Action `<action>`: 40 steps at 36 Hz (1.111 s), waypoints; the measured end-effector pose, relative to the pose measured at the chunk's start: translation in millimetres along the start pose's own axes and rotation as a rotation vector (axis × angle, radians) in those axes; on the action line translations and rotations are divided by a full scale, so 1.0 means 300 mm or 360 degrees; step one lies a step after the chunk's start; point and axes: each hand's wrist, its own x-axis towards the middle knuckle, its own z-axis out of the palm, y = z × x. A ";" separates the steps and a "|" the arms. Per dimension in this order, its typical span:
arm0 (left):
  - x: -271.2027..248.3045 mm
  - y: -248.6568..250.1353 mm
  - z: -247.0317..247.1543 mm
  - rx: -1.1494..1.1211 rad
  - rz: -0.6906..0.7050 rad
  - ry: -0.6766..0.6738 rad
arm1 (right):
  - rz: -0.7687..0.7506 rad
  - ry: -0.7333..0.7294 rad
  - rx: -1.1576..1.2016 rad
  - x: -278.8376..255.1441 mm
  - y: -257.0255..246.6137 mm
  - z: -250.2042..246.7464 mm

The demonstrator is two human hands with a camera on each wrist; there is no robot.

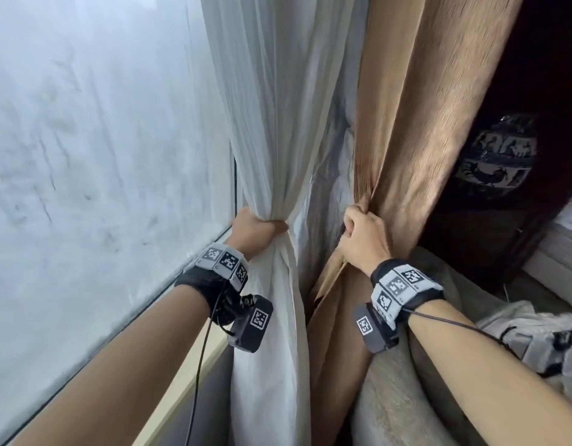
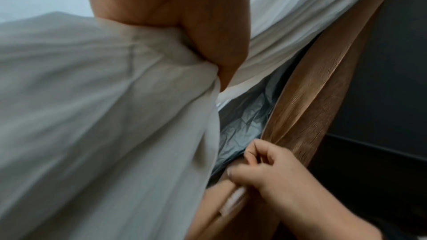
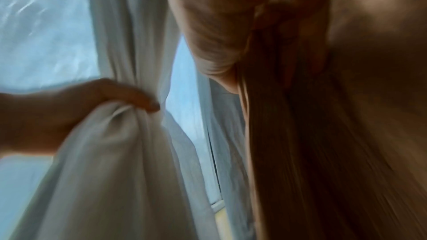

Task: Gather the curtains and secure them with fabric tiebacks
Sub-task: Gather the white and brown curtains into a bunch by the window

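Note:
A white sheer curtain (image 1: pixel 278 123) hangs beside the window, bunched at mid height where my left hand (image 1: pixel 255 228) grips it, fingers wrapped round the gathered cloth. To its right hangs a tan heavy curtain (image 1: pixel 416 123); my right hand (image 1: pixel 363 236) grips a bunch of its folds at about the same height. In the left wrist view the white curtain (image 2: pixel 104 116) fills the left, and the right hand (image 2: pixel 265 169) holds the tan curtain (image 2: pixel 309 125). The right wrist view shows the left hand (image 3: pixel 80 109) on the white cloth (image 3: pixel 115 152). No tieback is visible.
A fogged window pane (image 1: pixel 85 140) fills the left, with a pale sill (image 1: pixel 188 378) below it. Grey lining (image 1: pixel 329 175) shows between the two curtains. A grey cushion or sofa arm (image 1: pixel 394 387) lies below my right arm; dark furniture (image 1: pixel 519 91) stands at the right.

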 end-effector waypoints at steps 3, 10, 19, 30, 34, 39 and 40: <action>0.006 0.006 -0.006 -0.0060 0.0011 -0.0028 | 0.0046 0.0145 0.0510 -0.036 0.063 -0.001; 0.030 -0.007 -0.036 -0.0059 0.0006 -0.0074 | 0.0600 0.0556 0.1106 -0.020 0.190 0.009; -0.001 0.036 0.054 -0.0132 -0.0004 -0.0309 | 0.0471 0.0175 0.1321 -0.037 0.101 -0.026; -0.060 0.084 0.153 -0.0310 0.0076 -0.0783 | 0.0068 -0.0431 0.1207 -0.068 0.009 -0.001; -0.059 0.084 0.176 -0.0336 0.0054 -0.0601 | 0.0125 -0.0429 0.1184 -0.085 0.043 0.009; -0.069 0.073 0.176 -0.0362 0.0111 -0.0442 | 0.0277 -0.0185 0.1039 -0.116 0.139 -0.010; -0.064 0.070 0.169 -0.0366 0.0113 -0.0417 | 0.0332 -0.0084 0.0958 -0.117 0.163 -0.019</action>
